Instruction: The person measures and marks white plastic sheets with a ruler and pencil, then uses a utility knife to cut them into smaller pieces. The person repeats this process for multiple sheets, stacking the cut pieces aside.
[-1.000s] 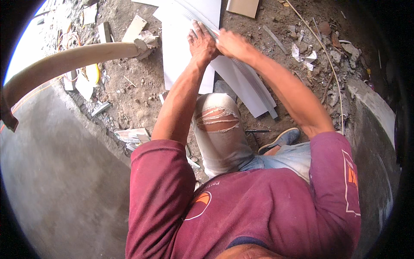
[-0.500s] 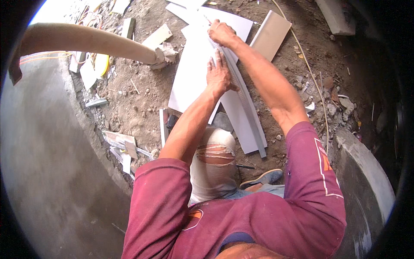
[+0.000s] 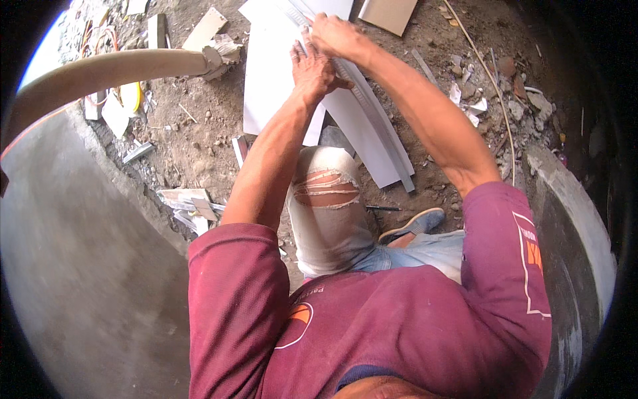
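My left hand [image 3: 314,72] lies with its fingers spread on a long metal channel strip [image 3: 372,113], its thumb reaching out to the right. The strip runs slantwise over white flat boards [image 3: 266,93]. Just beyond and to the right, my right hand [image 3: 337,36] is closed low over the strip, almost touching the left fingers. Whatever it grips is hidden beneath its fingers. The strip's near end juts slightly past a narrow white board piece [image 3: 369,146], in front of my bent knee [image 3: 325,189] in torn pale trousers.
A thick beige pole [image 3: 126,70] with a ragged end slants in from the left. A tan board [image 3: 389,13] lies at the far side. Grey concrete [image 3: 86,253] borders the left; rubble [image 3: 525,106] and a thin cord [image 3: 488,86] lie right. A dark pen-like stick [image 3: 384,208] rests by my shoe.
The boards and strip appear higher in view as the camera has shifted. My right hand has slid nearer along the strip toward my left hand; a thin tool tip seen before is now hidden.
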